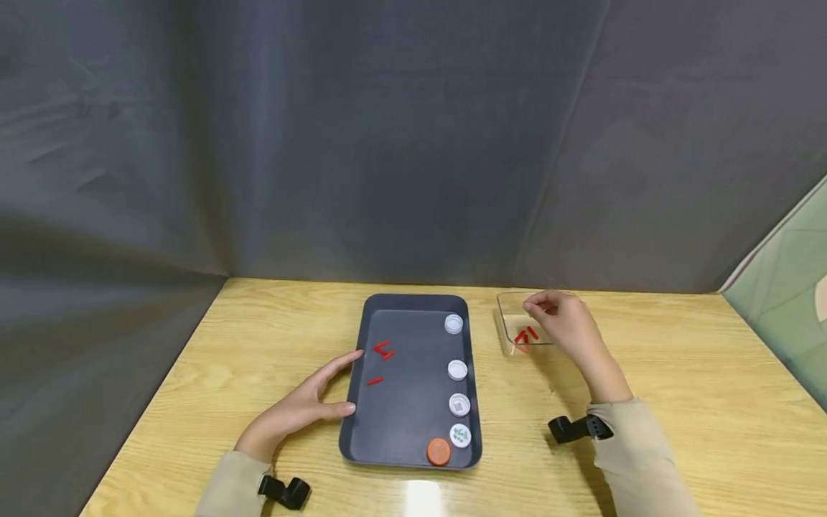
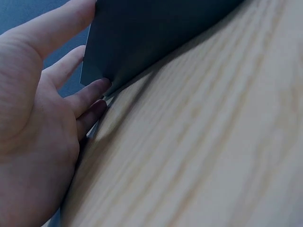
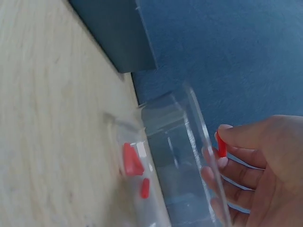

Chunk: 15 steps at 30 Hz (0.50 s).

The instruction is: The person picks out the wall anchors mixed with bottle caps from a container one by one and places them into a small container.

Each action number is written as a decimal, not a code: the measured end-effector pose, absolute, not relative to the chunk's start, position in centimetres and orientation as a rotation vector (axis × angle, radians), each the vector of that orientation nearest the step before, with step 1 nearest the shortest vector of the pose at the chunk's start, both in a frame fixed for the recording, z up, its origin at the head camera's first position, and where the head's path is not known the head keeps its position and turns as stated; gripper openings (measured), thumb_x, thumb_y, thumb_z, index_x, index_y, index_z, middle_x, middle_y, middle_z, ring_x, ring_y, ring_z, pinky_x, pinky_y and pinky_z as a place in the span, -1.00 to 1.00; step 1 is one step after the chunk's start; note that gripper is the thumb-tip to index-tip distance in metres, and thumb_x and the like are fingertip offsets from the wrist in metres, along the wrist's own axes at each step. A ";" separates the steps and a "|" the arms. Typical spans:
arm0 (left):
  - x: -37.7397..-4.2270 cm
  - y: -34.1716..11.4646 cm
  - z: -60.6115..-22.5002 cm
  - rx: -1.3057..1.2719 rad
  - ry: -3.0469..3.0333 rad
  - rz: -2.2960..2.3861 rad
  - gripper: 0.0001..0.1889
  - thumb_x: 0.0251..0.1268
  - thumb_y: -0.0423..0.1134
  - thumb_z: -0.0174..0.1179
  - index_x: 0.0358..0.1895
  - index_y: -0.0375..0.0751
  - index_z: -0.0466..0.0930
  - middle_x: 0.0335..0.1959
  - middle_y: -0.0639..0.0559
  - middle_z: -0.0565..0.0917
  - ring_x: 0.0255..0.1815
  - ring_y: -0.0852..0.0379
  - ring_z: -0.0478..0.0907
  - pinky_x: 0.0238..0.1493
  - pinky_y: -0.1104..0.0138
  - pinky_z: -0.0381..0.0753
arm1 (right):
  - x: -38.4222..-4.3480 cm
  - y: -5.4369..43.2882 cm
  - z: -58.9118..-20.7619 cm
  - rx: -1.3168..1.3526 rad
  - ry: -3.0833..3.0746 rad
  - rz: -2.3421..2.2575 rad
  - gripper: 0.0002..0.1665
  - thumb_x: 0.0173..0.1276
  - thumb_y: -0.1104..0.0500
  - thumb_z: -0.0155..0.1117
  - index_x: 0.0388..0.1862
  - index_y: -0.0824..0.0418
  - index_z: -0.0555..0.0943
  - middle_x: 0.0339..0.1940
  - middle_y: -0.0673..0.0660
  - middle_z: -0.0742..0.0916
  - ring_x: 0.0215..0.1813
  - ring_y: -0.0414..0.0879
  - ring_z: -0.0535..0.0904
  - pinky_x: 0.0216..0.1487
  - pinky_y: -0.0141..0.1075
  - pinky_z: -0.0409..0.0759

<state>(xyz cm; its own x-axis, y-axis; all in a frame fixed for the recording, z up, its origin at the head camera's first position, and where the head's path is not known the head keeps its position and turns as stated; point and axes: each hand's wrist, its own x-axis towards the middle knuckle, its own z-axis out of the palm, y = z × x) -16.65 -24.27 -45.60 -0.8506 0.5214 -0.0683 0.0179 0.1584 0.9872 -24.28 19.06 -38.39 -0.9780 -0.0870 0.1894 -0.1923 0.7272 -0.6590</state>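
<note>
My left hand (image 1: 298,403) is at the left side of a dark grey tray (image 1: 413,409), its fingers spread and the fingertips touching the rim. In the left wrist view, the fingers (image 2: 87,101) reach along the tray's outer wall. My right hand (image 1: 571,327) pinches a small red stick (image 3: 221,144) between thumb and fingertip, over the rim of a clear plastic box (image 3: 194,113). More red sticks (image 1: 533,333) lie at the bottom of that box. Several loose red sticks (image 1: 375,380) rest on the left half of the tray.
Down the tray's right side runs a column of white bottle caps (image 1: 457,370), with an orange cap (image 1: 438,452) at the near end. The tray and box stand on a wooden table (image 1: 291,316). A dark curtain (image 1: 413,143) rises behind the table's far edge.
</note>
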 end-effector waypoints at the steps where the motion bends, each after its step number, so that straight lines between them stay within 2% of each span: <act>1: -16.8 -24.2 -45.6 0.515 2.050 1.737 -0.15 0.29 -0.28 0.34 0.58 0.04 0.09 0.58 -0.01 0.04 0.58 -0.07 -0.18 0.45 -0.19 -0.22 | -24.4 19.2 -38.4 0.225 -2.789 1.097 -0.75 0.50 0.18 0.18 -0.09 0.36 0.69 -0.18 0.27 0.75 -0.15 0.12 0.64 -0.15 -0.05 0.57; 8: -16.7 -24.3 -45.5 0.516 2.044 1.741 -0.15 0.27 -0.31 0.35 0.58 0.03 0.10 0.58 -0.01 0.06 0.57 -0.06 -0.15 0.44 -0.11 -0.20 | -24.9 19.9 -38.9 0.205 -2.811 1.166 -0.72 0.49 0.18 0.19 -0.09 0.40 0.67 -0.20 0.28 0.74 -0.19 0.05 0.61 -0.21 -0.20 0.52; 15: -16.8 -24.2 -45.5 0.523 2.050 1.735 -0.16 0.29 -0.31 0.33 0.58 0.06 0.10 0.58 0.01 0.05 0.57 -0.05 -0.15 0.45 -0.12 -0.21 | -25.1 20.3 -39.1 0.234 -2.811 1.111 -0.74 0.49 0.18 0.19 -0.10 0.37 0.69 -0.18 0.28 0.74 -0.15 0.11 0.63 -0.16 -0.12 0.53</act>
<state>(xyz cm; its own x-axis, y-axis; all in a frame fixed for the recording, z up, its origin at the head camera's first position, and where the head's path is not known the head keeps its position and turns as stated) -16.83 -24.19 -45.46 -0.8489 0.5248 -0.0628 0.0247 0.1581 0.9871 -25.11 20.26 -39.06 -0.9822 -0.1025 0.1577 -0.1826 0.7203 -0.6692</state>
